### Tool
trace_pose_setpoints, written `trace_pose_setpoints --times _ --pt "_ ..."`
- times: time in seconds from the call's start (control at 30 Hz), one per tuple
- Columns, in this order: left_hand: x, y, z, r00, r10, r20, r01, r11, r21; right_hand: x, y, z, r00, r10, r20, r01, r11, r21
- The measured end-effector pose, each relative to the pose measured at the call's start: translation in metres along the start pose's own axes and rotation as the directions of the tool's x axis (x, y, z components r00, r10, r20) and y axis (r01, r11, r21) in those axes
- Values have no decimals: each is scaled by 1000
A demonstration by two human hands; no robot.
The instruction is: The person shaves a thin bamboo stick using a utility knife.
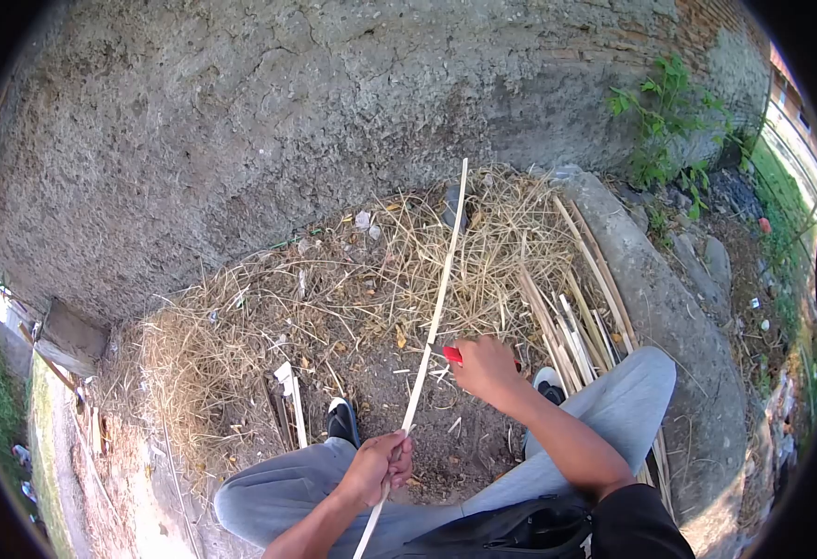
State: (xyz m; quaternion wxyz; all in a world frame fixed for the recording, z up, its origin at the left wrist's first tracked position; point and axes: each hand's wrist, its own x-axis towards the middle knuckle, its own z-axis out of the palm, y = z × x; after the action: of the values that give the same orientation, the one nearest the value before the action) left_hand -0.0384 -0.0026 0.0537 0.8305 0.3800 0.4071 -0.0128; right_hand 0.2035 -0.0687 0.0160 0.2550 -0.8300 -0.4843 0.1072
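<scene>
A long, pale split-bamboo strip (443, 289) runs from near the wall down between my knees. My left hand (378, 469) is closed around its lower part, in front of my left knee. In my right hand (489, 370), closed in a fist, is a red-handled knife (452, 355). Its blade is hard to make out and seems to meet the strip about midway along. Fingers cover most of the handle.
Behind stands a rough plastered wall (334, 121). Dry shavings (483, 252) cover the ground. More split strips (567, 331) lie beside my right shoe, and a few pieces (287, 396) by my left shoe. A stone kerb (655, 289) curves along the right, with a green plant (669, 121) beyond.
</scene>
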Motion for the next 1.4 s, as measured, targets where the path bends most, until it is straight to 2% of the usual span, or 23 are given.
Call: trace_pose_setpoints --times 0.1,0.17,0.3,0.37,0.4,0.47,0.57,0.63,0.67,0.7,0.73,0.77,0.8,0.83,0.87,0.93,1.03,1.27,1.3,1.37,1.4 --pt "0 3 -2 996 -67 61 67 998 7 -3 -5 6 999 -5 35 8 997 -82" --pt "-3 2 5 1000 6 19 -8 994 110 -3 -5 8 999 -2 52 9 991 -137" --pt "-2 -3 3 998 47 44 -51 995 90 -1 -2 6 1000 1 9 0 989 -146" --pt "0 -10 5 983 180 -31 -168 958 232 0 -2 6 1000 -4 0 4 990 -139" --pt "1 -15 6 983 180 -33 -167 959 230 0 -2 6 1000 -4 -5 3 989 -145" --pt "4 -23 5 921 390 1 -360 848 389 0 -4 7 1000 -5 -7 4 989 -151" --pt "5 -23 0 903 428 25 -405 832 380 -3 -9 5 998 -25 -62 20 996 -86" --pt "0 -19 5 890 456 9 -410 792 452 -2 -15 3 990 95 -103 -67 967 247" --pt "-1 -17 7 876 483 -3 -411 748 521 0 -12 11 990 92 -102 -65 967 246" --pt "-1 -17 7 875 484 -4 -411 749 520 5 -10 18 985 107 -133 -26 864 502" --pt "-1 -17 7 866 500 -8 -417 733 537 7 -7 23 979 130 -157 23 695 718" --pt "-1 -17 8 857 515 -12 -423 717 554 7 -1 26 979 129 -157 24 696 718" --pt "-2 -16 8 857 515 -12 -424 717 553 6 -5 14 980 196 37 -130 487 864" --pt "-2 -16 9 858 513 -14 -423 721 549 5 -9 6 948 211 239 -288 244 926" --pt "-3 -15 10 860 511 -16 -421 726 544 3 -11 3 948 211 240 -289 246 925" --pt "-4 -13 10 866 500 -23 -411 737 536 1 -15 0 960 138 242 -261 138 956" --pt "-3 -15 8 872 489 -21 -405 746 529 2 -15 1 958 165 233 -263 193 945" --pt "-2 -15 8 884 466 43 -405 715 570 3 -10 1 948 189 256 -291 191 937" --pt "-1 -13 6 884 466 43 -404 714 571 3 -9 2 954 188 234 -273 218 937" --pt "3 -7 1 938 336 83 -331 799 502 2 -11 2 959 184 214 -256 242 936" --pt "5 -3 3 938 337 80 -330 800 502 1 -14 0 972 169 166 -218 367 904"
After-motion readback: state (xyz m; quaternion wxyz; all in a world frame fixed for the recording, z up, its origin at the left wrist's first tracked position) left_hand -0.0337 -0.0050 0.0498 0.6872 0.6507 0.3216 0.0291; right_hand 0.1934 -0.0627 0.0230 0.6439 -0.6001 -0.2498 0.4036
